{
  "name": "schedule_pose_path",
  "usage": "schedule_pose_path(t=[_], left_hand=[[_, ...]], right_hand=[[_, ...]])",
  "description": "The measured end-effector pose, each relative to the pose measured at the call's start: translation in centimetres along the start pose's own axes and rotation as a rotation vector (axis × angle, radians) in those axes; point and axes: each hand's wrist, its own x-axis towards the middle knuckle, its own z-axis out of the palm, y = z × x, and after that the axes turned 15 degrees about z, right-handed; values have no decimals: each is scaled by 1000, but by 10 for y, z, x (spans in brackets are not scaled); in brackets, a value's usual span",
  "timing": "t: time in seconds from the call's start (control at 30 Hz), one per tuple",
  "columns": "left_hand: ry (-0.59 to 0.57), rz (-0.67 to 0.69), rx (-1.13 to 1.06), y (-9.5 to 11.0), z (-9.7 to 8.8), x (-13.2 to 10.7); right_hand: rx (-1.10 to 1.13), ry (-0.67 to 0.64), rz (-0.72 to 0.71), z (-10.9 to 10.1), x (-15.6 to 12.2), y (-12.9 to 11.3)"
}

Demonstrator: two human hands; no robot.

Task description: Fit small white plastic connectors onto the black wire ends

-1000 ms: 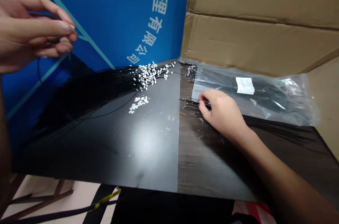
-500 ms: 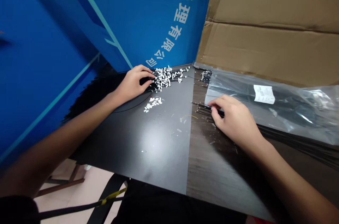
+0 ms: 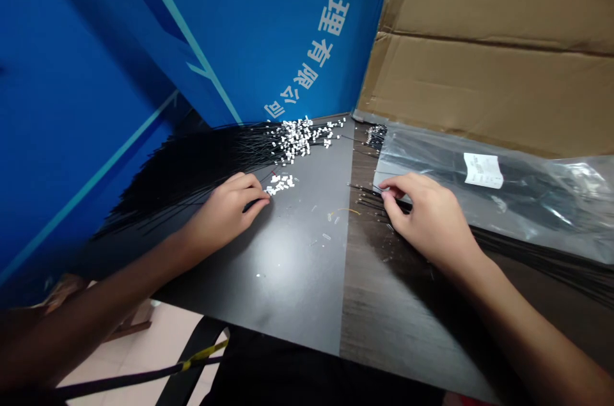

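One left hand at loose white pieces, one right hand at plain wires

The large white-tipped bundle on the worktop at left seems finished; the loose white pieces in front of it and the plain wires at right appear to remain. The left hand's fingertips nearly meet, the right hand's gap is narrow; whether either grips anything cannot be told. A clear bag lies beside the plain wires. Scraps and a yellowish strand litter the middle. Blue panel and cardboard close the rear.

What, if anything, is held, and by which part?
Can't tell: left hand is at small white rectangular connectors, right hand at thin black wires, near their ends.
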Motion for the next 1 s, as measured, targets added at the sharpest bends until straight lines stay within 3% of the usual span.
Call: schedule_pose_path(t=[0.3, 0.4, 0.57, 0.77, 1.0], left_hand=[[-36, 36, 6, 9, 2, 5], [41, -65, -235, 27, -2, 16], [168, -297, -950, 62, 3, 42], [251, -361, -1391, 78, 30, 63], [273, -432, -1571, 75, 37, 61]], right_hand=[[71, 66, -29, -2, 1, -7], [122, 109, -72, -7, 0, -15], [308, 188, -132, -20, -9, -38], [428, 3, -109, -30, -29, -61], [700, -334, 151, -26, -39, -72]])
